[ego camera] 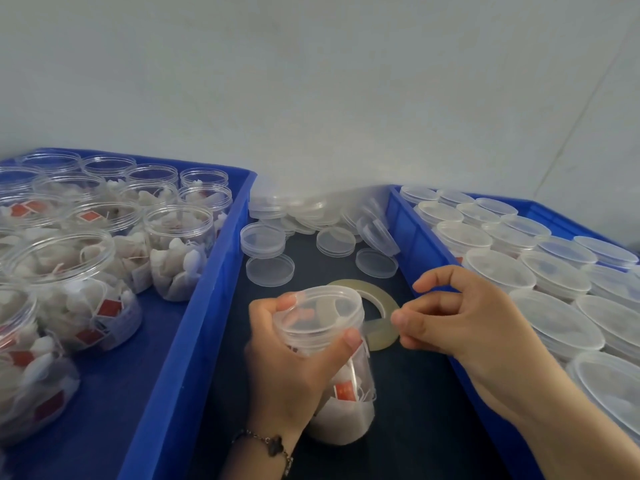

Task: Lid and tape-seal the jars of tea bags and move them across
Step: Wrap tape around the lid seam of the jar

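A lidded jar (332, 355) packed with tea bags stands tilted on the dark bench (408, 410), in the gap between two blue trays. The left hand (294, 368) grips it just under the lid, thumb on the near side and fingers curled round the far side; a bracelet (273, 445) sits on that wrist. Just behind the jar and touching its outline lies one roll of clear tape (377, 327), flat on the bench. The right hand (471, 320) hovers beside the roll with thumb and forefinger drawn close together in a pinch; whether a tape end is between them I cannot tell.

Farther back on the bench lies a loose heap of clear lids (311, 216); about six lie singly at its front, the rest overlap too much to count.

The left tray (194, 306) holds open jars (180, 244) of tea bags, roughly a dozen in view, some cut off by the edge. The right tray (415, 237) holds lidded jars (554, 278) packed in close rows, about eighteen showing.
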